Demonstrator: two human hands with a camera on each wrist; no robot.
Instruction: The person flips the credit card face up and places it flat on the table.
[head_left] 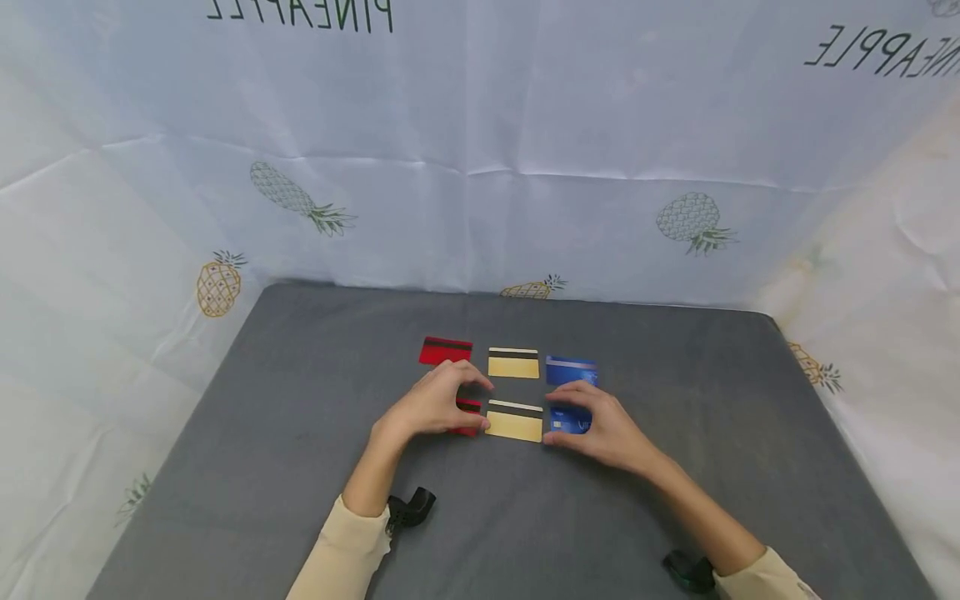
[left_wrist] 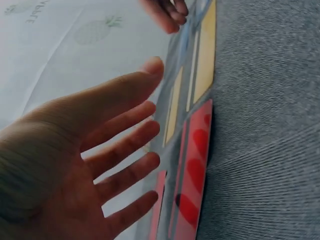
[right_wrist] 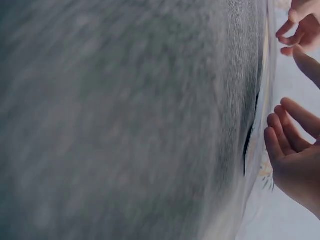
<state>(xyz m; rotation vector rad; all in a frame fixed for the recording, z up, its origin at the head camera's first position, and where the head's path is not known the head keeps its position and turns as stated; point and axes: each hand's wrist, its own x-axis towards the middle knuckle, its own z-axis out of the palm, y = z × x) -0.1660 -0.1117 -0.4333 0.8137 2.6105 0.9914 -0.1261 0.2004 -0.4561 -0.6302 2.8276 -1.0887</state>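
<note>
Two rows of bank-style cards lie on a grey cloth. At the back are a red card, a gold card and a blue card. The front row has another red card, gold card and blue card. My left hand hovers over the front red card, partly hiding it, its thumb tip by the gold card's left edge. Over the front blue card is my right hand, fingertips near the gold card's right edge. Both hands hold nothing; the left wrist view shows the left fingers spread.
The grey-covered table extends around the cards. Behind it hangs a pale curtain with pineapple prints and lettering. Black wrist devices sit at the left cuff and right cuff.
</note>
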